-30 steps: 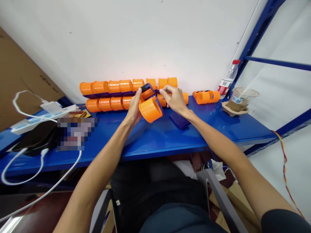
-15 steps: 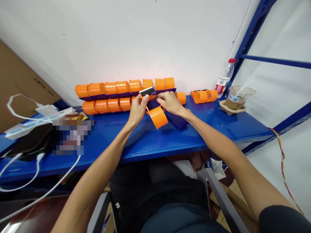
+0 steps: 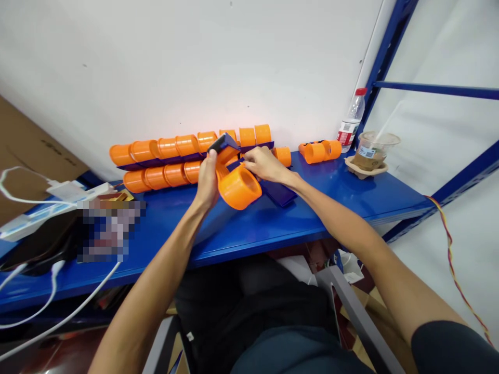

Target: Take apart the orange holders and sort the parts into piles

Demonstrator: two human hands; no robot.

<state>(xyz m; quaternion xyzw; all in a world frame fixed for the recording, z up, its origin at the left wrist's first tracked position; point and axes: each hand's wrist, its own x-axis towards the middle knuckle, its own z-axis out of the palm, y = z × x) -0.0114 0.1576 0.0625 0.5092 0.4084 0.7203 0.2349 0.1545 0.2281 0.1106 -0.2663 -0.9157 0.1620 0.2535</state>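
My left hand is closed round an orange tape dispenser, with the thumb by its black and blue head. The dispenser is held tilted above the table, its open orange ring hanging toward me. My right hand is beside it with fingers pinched near the middle of the dispenser. What lies between those fingertips is hidden. Behind both hands, several matching orange rings stand in a back row and a front row, joined by dark blue strips. A dark blue flat piece lies below my right wrist.
More orange rings lie to the right, near a red-capped bottle and a plastic cup in a cardboard holder. At left are a white power strip, a black case and white cables. A white wall closes the back.
My left hand has turned the dispenser, so its ring opening now faces more to the upper right and its head tips up. My right hand stays close beside it. The view has shifted slightly.
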